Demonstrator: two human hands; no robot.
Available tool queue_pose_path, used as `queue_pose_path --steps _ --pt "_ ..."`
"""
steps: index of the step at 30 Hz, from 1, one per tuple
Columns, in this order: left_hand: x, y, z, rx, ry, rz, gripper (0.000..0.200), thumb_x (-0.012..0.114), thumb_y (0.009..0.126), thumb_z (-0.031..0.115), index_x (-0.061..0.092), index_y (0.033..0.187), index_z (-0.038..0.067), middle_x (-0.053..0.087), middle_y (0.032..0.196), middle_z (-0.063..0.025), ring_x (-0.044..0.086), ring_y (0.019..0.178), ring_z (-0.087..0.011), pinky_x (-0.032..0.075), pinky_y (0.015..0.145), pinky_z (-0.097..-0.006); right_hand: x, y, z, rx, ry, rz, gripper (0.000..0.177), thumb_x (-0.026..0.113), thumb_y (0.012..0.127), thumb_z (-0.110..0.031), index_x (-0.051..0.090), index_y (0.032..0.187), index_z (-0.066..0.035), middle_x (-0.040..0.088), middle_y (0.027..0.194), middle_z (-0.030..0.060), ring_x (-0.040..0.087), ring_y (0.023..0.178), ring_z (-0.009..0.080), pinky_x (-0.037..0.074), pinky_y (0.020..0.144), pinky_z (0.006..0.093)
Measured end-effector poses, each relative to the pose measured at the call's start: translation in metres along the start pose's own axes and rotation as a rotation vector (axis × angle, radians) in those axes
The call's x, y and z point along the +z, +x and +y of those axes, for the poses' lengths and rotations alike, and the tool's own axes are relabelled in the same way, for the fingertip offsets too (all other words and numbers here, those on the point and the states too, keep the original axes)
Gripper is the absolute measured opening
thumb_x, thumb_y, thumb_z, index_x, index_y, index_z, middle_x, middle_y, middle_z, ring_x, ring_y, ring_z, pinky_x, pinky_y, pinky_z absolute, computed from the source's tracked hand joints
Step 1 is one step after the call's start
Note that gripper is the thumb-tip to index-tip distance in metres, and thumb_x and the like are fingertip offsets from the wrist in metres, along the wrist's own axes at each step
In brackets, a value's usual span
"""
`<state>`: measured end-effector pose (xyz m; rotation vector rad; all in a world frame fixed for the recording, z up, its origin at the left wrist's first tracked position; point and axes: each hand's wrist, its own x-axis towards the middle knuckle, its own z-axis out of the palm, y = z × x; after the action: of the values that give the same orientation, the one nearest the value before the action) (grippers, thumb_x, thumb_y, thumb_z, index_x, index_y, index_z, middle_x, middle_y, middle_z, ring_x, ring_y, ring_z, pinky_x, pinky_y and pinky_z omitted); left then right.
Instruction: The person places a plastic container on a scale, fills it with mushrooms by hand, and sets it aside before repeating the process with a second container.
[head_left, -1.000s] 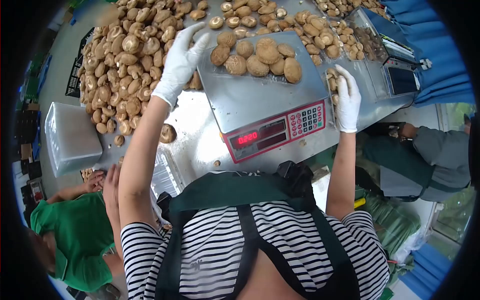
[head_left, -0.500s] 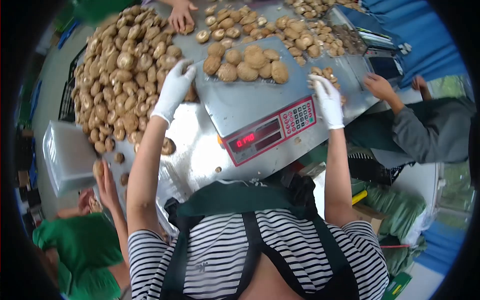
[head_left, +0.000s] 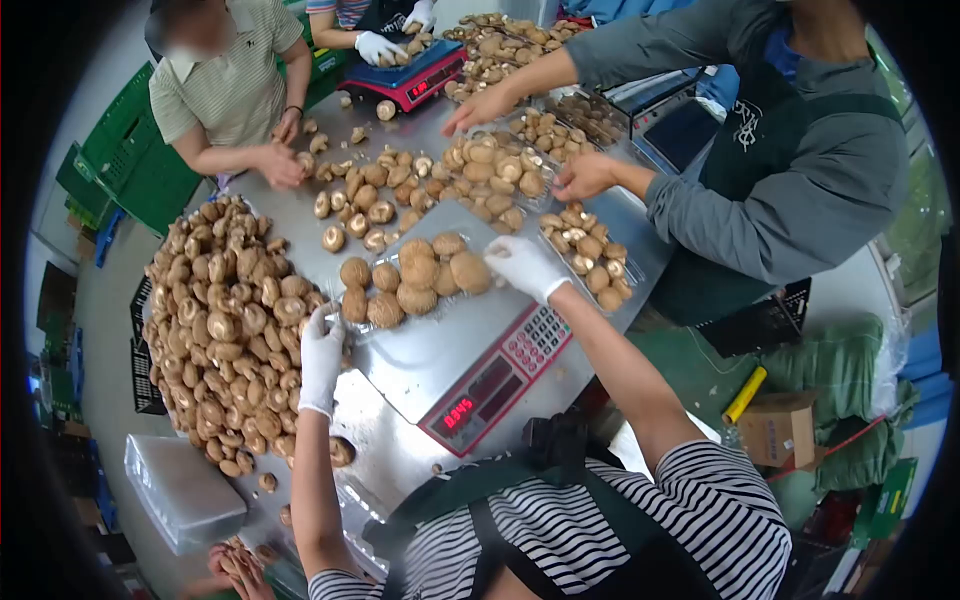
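Note:
A clear plastic tray (head_left: 440,306) of brown mushrooms (head_left: 417,272) rests on the steel pan of a weighing scale (head_left: 440,370). My left hand (head_left: 322,362), in a white glove, has its fingers closed at the tray's left edge, beside the big mushroom heap. On the opposite side, my right hand (head_left: 527,268), also gloved, is bent over the tray's right edge against the end mushroom; its fingertips are partly hidden. Red digits glow on the scale's display (head_left: 459,413), reading about 0.345.
A large mushroom heap (head_left: 225,330) fills the table's left. Filled trays (head_left: 590,255) stand at the right, near a co-worker's hands (head_left: 590,177). Another person's hand (head_left: 280,165) reaches among loose mushrooms. A second scale (head_left: 425,80) is at the back; stacked clear trays (head_left: 185,490) lie at lower left.
The view has swung and tilted up, showing more people. My hands have moved in from beside the scale to the tray's edges. The display has changed from about 0.170 to about 0.345.

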<state>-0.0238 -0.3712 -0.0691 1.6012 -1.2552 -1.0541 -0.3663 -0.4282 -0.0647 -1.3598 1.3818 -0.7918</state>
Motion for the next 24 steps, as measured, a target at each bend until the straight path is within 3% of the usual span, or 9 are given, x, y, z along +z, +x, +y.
queue_pose_path --steps 3,5,12,18,21,24 --pt "0.001 0.011 0.007 -0.045 -0.082 0.024 0.032 0.048 0.093 0.000 0.053 0.125 -0.001 0.057 0.074 -0.0001 0.050 0.058 -0.0069 0.041 0.052 -0.0220 -0.008 -0.001 -0.005 0.010 0.137 0.008 0.017 0.063 0.090 -0.014 0.059 0.100 -0.001 0.064 0.076 0.0048 0.060 0.056 0.0110 0.046 0.052 0.0259" --pt "0.006 0.014 0.036 -0.049 -0.142 -0.025 0.033 0.049 0.092 -0.003 0.055 0.125 0.002 0.051 0.070 0.0029 0.049 0.058 -0.0055 0.041 0.053 -0.0203 -0.021 -0.002 -0.008 -0.010 0.214 0.009 0.015 0.061 0.091 -0.011 0.058 0.101 -0.002 0.063 0.075 0.0040 0.059 0.056 0.0100 0.046 0.051 0.0254" --pt "0.031 0.088 0.061 0.014 -0.050 -0.175 0.034 0.055 0.094 0.005 0.054 0.128 0.004 0.054 0.075 0.0028 0.048 0.060 -0.0056 0.039 0.052 -0.0194 -0.061 0.002 0.003 -0.003 0.410 0.045 0.015 0.059 0.093 -0.008 0.053 0.106 -0.003 0.061 0.078 0.0023 0.058 0.059 0.0069 0.047 0.052 0.0210" --pt "0.096 0.158 0.105 0.054 0.173 -0.238 0.031 0.055 0.091 0.004 0.059 0.122 0.002 0.058 0.081 0.0020 0.051 0.067 -0.0053 0.044 0.059 -0.0210 -0.099 0.039 0.028 -0.013 0.454 0.160 0.014 0.058 0.094 -0.005 0.052 0.107 -0.003 0.061 0.081 0.0040 0.058 0.061 0.0086 0.047 0.053 0.0226" --pt "0.137 0.203 0.124 -0.027 0.139 -0.371 0.033 0.054 0.090 0.006 0.060 0.123 0.002 0.061 0.084 0.0006 0.053 0.070 -0.0059 0.046 0.063 -0.0218 -0.128 0.063 0.033 0.044 0.436 0.247 0.014 0.059 0.094 -0.006 0.052 0.106 -0.002 0.062 0.082 0.0051 0.058 0.061 0.0101 0.048 0.055 0.0245" --pt "0.191 0.268 0.118 0.175 0.224 -0.404 0.035 0.055 0.090 0.010 0.060 0.124 0.001 0.062 0.085 -0.0006 0.055 0.071 -0.0071 0.047 0.065 -0.0226 -0.160 0.096 0.053 0.049 0.381 0.350 0.015 0.059 0.094 -0.008 0.052 0.106 -0.002 0.062 0.081 0.0052 0.058 0.060 0.0112 0.048 0.054 0.0252"
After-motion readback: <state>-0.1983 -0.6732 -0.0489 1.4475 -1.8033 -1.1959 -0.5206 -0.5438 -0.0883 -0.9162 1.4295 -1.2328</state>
